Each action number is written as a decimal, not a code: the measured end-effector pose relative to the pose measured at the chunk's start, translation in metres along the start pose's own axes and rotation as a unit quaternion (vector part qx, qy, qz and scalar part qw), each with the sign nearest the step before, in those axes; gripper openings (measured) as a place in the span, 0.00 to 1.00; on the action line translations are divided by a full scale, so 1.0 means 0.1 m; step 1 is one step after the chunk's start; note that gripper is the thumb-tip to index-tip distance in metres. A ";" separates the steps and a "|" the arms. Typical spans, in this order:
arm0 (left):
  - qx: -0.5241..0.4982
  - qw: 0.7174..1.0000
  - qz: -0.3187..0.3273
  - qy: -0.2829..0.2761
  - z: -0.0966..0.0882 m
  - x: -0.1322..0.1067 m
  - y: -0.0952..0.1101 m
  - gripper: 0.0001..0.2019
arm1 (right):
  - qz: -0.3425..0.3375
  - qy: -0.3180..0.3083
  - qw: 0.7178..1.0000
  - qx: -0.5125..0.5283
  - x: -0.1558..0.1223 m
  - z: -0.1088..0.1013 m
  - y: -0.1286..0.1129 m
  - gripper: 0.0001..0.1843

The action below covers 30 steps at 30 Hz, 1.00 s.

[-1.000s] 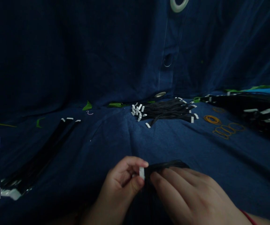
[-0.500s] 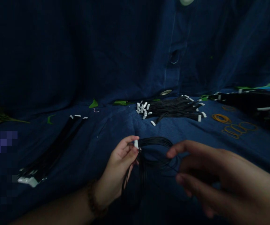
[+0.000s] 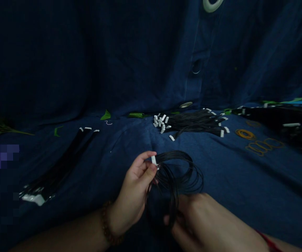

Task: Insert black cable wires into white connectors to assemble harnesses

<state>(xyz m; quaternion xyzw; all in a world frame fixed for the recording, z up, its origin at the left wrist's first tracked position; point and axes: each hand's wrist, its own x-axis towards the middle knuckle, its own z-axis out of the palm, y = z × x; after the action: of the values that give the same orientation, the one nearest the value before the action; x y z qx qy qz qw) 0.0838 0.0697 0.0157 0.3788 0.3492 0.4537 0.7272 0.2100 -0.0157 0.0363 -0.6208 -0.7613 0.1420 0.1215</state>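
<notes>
Between the thumb and fingers of my left hand point(image 3: 138, 187) is the white connector end of a black wire harness point(image 3: 175, 171). Its thin wires curve out to the right in a loop and hang down below the connector. My right hand point(image 3: 196, 218) is lower and to the right, with its fingers curled around the hanging loop of wires. Part of those fingers is hidden behind the wires and the back of the hand.
Beyond my hands lies a pile of black cables with white connectors point(image 3: 192, 120). Yellow rubber bands point(image 3: 245, 134) sit right of it. A bundle of black cables point(image 3: 58, 168) is at left, another dark cable pile point(image 3: 297, 119) at far right. Green leaf pieces point(image 3: 106, 114) lie along the curtain point(image 3: 140, 52).
My right hand has moved left and down from beside the loop, and its fingers have closed on the hanging wires. My left hand keeps its pinch on the connector.
</notes>
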 end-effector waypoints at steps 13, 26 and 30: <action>-0.010 1.000 -0.004 0.007 -0.02 -0.02 0.00 0.14 | 0.011 -0.051 0.995 0.085 0.05 -0.05 0.06 0.10; -0.026 1.000 -0.004 0.012 -0.03 0.02 0.00 0.14 | 0.068 -0.134 0.931 0.333 0.16 0.00 0.18 0.12; -0.017 1.000 0.002 0.019 -0.06 0.06 -0.03 0.16 | 0.100 -0.112 0.895 0.420 0.18 -0.22 0.25 0.16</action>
<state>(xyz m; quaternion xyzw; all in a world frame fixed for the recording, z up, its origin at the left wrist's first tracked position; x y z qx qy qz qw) 0.0820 0.0754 0.0099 0.3581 0.3546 0.4679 0.7260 0.2370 0.0081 0.0474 -0.5653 -0.5732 0.5283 0.2698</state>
